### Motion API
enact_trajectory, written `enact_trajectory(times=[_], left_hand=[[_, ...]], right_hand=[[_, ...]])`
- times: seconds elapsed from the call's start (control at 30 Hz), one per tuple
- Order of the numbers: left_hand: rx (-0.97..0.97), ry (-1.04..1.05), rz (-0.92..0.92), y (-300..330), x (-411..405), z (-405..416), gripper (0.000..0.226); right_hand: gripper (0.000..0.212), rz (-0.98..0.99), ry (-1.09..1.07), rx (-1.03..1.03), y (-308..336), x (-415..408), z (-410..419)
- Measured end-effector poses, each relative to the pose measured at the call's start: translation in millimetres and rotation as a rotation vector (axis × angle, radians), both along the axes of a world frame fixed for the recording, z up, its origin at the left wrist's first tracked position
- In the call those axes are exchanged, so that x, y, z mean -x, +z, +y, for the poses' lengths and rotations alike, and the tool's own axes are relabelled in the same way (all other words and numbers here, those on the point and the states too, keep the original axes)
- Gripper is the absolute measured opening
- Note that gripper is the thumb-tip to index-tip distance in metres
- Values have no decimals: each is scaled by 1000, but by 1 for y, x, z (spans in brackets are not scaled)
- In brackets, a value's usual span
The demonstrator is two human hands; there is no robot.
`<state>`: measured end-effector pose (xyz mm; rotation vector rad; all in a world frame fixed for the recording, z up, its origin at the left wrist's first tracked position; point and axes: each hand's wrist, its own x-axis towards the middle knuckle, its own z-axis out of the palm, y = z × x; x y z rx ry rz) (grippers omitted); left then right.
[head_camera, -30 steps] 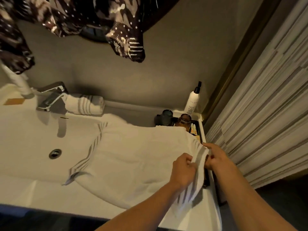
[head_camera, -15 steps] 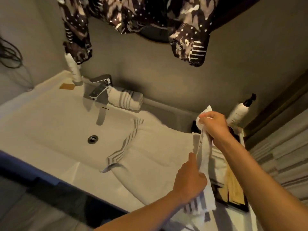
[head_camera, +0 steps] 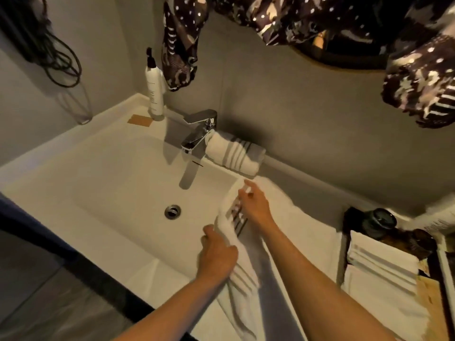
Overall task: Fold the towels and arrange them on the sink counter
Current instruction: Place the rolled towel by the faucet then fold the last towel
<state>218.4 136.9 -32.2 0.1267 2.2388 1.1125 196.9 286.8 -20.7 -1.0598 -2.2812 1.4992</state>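
Note:
A white towel (head_camera: 305,232) with grey stripes lies over the right side of the sink counter (head_camera: 61,148), folded over along its left edge. My left hand (head_camera: 216,257) grips that folded striped edge near the front of the basin. My right hand (head_camera: 253,205) pinches the same edge farther back, close to the wall. A rolled white towel (head_camera: 236,153) with grey stripes lies against the wall beside the tap (head_camera: 199,131). Two more folded white towels (head_camera: 379,267) rest on the dark tray at the right.
A white pump bottle (head_camera: 155,92) and a tan bar (head_camera: 139,120) stand at the back left corner. The drain (head_camera: 172,212) sits mid-basin. Dark glass jars (head_camera: 379,221) sit on the tray (head_camera: 438,279). Patterned dark fabric (head_camera: 307,18) hangs overhead; black cables (head_camera: 59,57) hang on the left wall.
My hands carried the towel's right striped edge leftward across it, folding it over. My right hand dropped from raised to low near the wall. The view swung left.

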Motion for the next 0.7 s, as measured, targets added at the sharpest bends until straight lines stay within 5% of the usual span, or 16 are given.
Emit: enact_trajectory(times=[0.13, 0.23, 0.33, 0.43, 0.53, 0.63, 0.7], left_hand=[[57, -301, 417, -28, 27, -29, 46], [-67, -749, 443, -34, 23, -28, 38], [35, -979, 508, -31, 34, -26, 40], [307, -1015, 676, -26, 51, -29, 57], [617, -829, 831, -18, 65, -28, 42], [219, -872, 928, -15, 42, -18, 23], [-109, -1013, 803, -23, 11, -11, 24]], right_hand=[[23, -216, 325, -603, -62, -45, -19], [28, -160, 270, -650, -80, -68, -21], [31, -213, 201, -683, -78, -87, -8], [30, -325, 242, -829, -72, -101, -3], [46, -420, 234, -859, -71, -113, -7], [49, -429, 154, -850, -69, -121, -17], [47, -411, 131, -845, -67, -129, -25]])
